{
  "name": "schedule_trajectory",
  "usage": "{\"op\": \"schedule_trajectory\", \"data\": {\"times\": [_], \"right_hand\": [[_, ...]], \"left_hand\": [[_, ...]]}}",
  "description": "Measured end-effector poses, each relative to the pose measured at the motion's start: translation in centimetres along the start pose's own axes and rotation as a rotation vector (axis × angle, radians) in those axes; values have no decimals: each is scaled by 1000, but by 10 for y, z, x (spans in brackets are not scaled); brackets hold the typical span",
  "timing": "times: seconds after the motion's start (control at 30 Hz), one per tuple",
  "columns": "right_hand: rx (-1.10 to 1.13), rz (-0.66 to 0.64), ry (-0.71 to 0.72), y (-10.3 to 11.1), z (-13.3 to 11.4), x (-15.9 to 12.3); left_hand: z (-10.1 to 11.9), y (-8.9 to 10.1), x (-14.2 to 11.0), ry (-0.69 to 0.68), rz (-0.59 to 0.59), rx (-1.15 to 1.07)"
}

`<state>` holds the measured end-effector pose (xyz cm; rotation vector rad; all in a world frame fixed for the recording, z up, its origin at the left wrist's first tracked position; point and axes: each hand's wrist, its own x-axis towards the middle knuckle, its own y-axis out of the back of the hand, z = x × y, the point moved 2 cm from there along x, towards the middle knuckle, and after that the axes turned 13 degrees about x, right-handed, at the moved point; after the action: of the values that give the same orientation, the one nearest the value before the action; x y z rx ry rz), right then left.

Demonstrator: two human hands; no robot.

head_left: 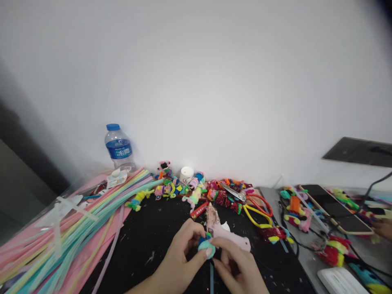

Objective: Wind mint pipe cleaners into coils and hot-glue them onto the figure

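Between my hands is a small turquoise, blue and green piece of coiled pipe cleaner. My left hand pinches it from the left with thumb and forefinger. From the right, my right hand closes on it with bent fingers, and its fingertips are partly hidden. Just beyond the fingers lies a pale pink glue gun, its nozzle end crusted with brownish glue. A thin grey-blue strip shows below the coiled piece; I cannot tell whether it is held.
Pipe cleaners lie heaped at left beside a water bottle. Along the wall sit several pipe-cleaner figures and a white cup. Scissors rest at right. Farther right are a phone, cables and another person's hand.
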<state>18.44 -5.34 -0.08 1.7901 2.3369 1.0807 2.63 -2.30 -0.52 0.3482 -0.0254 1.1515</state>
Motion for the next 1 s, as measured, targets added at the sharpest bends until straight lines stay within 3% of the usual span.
{"op": "schedule_trajectory", "data": {"times": [0.63, 0.77, 0.9, 1.0], "right_hand": [[-16, -12, -62, 1, 0, 0], [38, 8, -120, -2, 2, -2], [80, 141, -124, 0, 3, -5], [90, 165, -126, 5, 2, -5]], "left_hand": [[3, 0, 0, 32, -20, -62], [-2, -2, 3, 87, -27, -222], [-4, -3, 6, 158, -14, -421], [-2, -2, 8, 264, -26, -602]]}}
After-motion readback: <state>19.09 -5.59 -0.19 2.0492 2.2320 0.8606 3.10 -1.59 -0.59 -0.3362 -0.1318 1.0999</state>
